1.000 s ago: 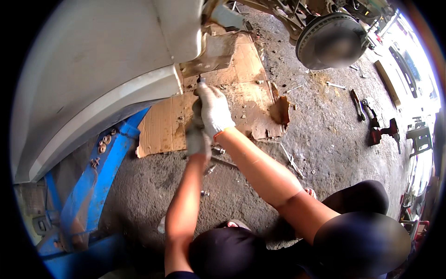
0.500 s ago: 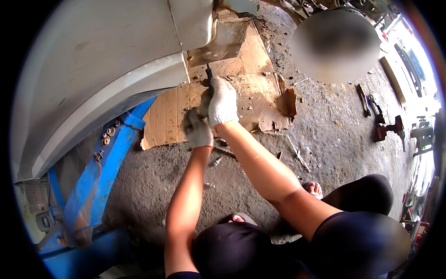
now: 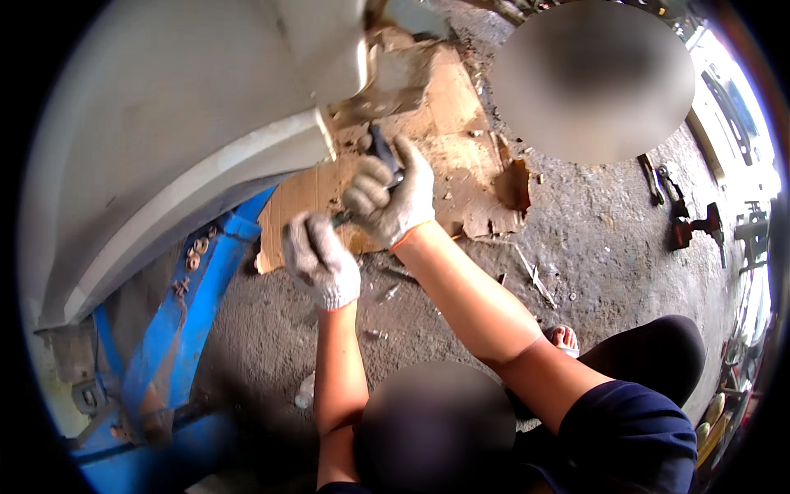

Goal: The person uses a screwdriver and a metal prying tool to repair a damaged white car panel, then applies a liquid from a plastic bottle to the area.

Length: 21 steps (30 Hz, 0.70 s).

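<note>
My right hand [image 3: 397, 198], in a white knit glove, is wrapped round a dark hand tool [image 3: 380, 146] whose blunt black end sticks up past the fingers; its exact kind is unclear. My left hand [image 3: 319, 257], in a matching glove, is closed in a fist just left of it and nearer me. A short dark rod-like piece [image 3: 340, 218] shows between the two hands, its left end inside my left fist. Whether it belongs to the same tool is hidden. Both hands are over a dirty cardboard sheet [image 3: 292, 210], below the edge of a pale vehicle body panel [image 3: 197, 115].
A blue steel lift arm [image 3: 185, 305] with nuts and bolts on it stands at left. Loose metal pieces [image 3: 539, 284] lie on the rough floor. A red power tool [image 3: 698, 226] and a wrench [image 3: 650, 179] lie at right. A blurred round patch hides the upper right.
My left hand has moved left and toward me, away from beside the right. The right hand has turned and drawn the tool back from the panel's edge.
</note>
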Motion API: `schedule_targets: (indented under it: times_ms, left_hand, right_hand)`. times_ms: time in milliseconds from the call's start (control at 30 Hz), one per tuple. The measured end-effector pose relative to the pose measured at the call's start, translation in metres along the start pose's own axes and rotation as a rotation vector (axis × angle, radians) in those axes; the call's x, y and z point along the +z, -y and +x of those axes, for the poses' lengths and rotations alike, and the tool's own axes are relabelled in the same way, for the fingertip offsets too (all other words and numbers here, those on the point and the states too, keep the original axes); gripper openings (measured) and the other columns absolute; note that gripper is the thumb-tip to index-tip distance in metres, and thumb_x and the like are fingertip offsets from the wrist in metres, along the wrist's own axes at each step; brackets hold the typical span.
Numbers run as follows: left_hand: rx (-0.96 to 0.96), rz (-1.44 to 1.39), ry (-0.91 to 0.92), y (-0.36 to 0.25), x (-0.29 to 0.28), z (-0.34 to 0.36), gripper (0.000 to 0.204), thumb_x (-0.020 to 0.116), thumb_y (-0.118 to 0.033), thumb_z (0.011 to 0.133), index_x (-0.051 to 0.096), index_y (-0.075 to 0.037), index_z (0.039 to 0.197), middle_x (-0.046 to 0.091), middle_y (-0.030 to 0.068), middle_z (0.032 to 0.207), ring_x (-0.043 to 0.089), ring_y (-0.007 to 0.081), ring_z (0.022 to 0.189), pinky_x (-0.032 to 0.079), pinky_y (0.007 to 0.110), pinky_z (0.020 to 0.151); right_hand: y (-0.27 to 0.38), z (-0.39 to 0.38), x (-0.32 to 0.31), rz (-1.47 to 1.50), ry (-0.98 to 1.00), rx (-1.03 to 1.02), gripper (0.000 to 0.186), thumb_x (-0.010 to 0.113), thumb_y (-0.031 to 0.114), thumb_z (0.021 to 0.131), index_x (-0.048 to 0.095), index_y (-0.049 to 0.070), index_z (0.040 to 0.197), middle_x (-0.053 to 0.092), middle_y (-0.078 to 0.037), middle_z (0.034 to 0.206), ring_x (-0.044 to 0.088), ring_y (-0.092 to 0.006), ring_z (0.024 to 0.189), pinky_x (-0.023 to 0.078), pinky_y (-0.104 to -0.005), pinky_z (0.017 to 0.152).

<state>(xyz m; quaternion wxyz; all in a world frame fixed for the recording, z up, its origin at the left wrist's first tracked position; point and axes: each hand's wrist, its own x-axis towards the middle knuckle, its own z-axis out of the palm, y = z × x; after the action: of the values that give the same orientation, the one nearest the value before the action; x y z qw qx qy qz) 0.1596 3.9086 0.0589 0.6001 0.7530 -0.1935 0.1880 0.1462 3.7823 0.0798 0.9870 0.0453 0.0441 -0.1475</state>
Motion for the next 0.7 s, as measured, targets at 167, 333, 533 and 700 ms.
schedule_targets:
  times_ms: [167, 333, 533, 700]
  left_hand:
    - [0.147, 0.154, -0.101, 0.031, 0.009, 0.012, 0.017, 0.056, -0.015, 0.097, 0.058, -0.002, 0.088, 0.054, 0.0151, 0.086, 0.059, 0.0292, 0.077, 0.048, 0.039, 0.069]
    - [-0.677, -0.635, 0.191, 0.065, 0.077, -0.049, 0.031, 0.046, -0.037, 0.104, 0.052, -0.007, 0.112, 0.059, 0.0095, 0.100, 0.060, 0.0230, 0.081, 0.052, 0.041, 0.072]
    - [-1.152, -1.974, 1.055, 0.000, 0.137, -0.051, 0.024, 0.053, -0.027, 0.096, 0.054, -0.011, 0.078, 0.035, 0.0001, 0.066, 0.036, 0.0155, 0.056, 0.031, 0.032, 0.056]
    - [-1.034, -1.878, 0.669, 0.095, 0.115, -0.074, 0.024, 0.053, -0.034, 0.099, 0.057, -0.011, 0.100, 0.055, 0.0040, 0.087, 0.053, 0.0175, 0.072, 0.044, 0.036, 0.066]
  right_hand:
    - [-0.013, -0.001, 0.018, -0.155, -0.079, -0.029, 0.041, 0.038, 0.047, 0.102, 0.056, 0.011, 0.092, 0.031, 0.006, 0.051, 0.023, -0.0117, 0.039, 0.020, -0.0316, 0.042]
    - [0.007, 0.024, -0.026, -1.190, -0.264, -0.509, 0.027, 0.055, 0.031, 0.096, 0.064, 0.005, 0.093, 0.059, -0.013, 0.067, 0.052, -0.0263, 0.051, 0.044, -0.0400, 0.054]
    - [-0.011, -0.003, 0.040, -2.555, -0.369, -0.400, 0.042, 0.051, 0.027, 0.093, 0.048, -0.013, 0.105, 0.069, -0.031, 0.085, 0.068, -0.0489, 0.083, 0.055, -0.0511, 0.078]
    - [-0.013, 0.017, -0.003, -1.838, -0.240, -0.597, 0.042, 0.054, 0.038, 0.095, 0.055, -0.003, 0.104, 0.065, -0.020, 0.076, 0.063, -0.0344, 0.059, 0.053, -0.0462, 0.062]
